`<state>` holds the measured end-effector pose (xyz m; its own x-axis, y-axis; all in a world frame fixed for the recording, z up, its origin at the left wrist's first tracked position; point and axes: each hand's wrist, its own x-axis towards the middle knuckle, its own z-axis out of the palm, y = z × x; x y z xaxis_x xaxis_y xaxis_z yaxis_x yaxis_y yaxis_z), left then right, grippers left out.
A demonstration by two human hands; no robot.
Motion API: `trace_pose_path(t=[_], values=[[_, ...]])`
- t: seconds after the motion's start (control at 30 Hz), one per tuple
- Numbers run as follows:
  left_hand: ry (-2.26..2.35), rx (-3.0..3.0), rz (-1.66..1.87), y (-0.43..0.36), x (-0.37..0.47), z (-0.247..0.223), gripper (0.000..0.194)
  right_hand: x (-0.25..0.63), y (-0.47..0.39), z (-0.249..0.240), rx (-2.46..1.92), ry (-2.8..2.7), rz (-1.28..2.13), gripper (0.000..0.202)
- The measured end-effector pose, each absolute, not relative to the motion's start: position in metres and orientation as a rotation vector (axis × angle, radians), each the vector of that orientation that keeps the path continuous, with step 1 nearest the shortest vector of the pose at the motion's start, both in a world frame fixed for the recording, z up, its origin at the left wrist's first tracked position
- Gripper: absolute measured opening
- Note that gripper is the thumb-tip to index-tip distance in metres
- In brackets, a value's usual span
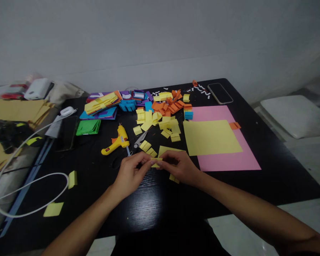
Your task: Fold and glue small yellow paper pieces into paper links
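Observation:
Between my two hands is a small folded piece of yellow paper [156,163], pinched at both ends above the front of the black table. My left hand [132,171] grips its left end between thumb and fingers. On the other end, my right hand [180,166] closes the same way. Just behind my hands lie more yellow folded pieces [145,145] and a flat yellow sheet [170,149]. Scissors [140,139] rest partly behind my left hand, their dark handles low on the table. A yellow glue gun [117,141] lies to their left.
Orange folded pieces [168,106] and stacked coloured paper [102,103] lie along the back. Pink paper [229,163] under a yellow sheet [213,138] is at right, a phone [220,93] behind. A white cable [29,213] loops at left beside a dark phone [67,133] and green paper [88,127].

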<state>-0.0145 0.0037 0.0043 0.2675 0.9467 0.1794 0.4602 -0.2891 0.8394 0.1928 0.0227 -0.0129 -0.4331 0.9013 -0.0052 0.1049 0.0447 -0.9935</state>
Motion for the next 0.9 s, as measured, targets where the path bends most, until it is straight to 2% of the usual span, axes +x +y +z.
trace_pose_path(t=[0.43, 0.73, 0.83, 0.9], values=[[1.288, 1.91, 0.887, 0.004, -0.014, 0.003, 0.025, 0.192, 0.024, -0.013, -1.038, -1.654, 1.344, 0.025], [1.365, 2.065, 0.873, 0.013, -0.024, 0.006, 0.019, 0.196, 0.033, -0.016, -1.114, -1.515, 1.309, 0.022], [1.387, 2.168, 0.886, 0.017, -0.03, 0.001, 0.018, 0.202, 0.041, -0.018, -1.168, -1.426, 1.209, 0.021], [1.394, 2.253, 0.868, 0.02, -0.034, -0.004, 0.021, 0.206, 0.045, -0.018, -1.227, -1.554, 1.01, 0.014]])
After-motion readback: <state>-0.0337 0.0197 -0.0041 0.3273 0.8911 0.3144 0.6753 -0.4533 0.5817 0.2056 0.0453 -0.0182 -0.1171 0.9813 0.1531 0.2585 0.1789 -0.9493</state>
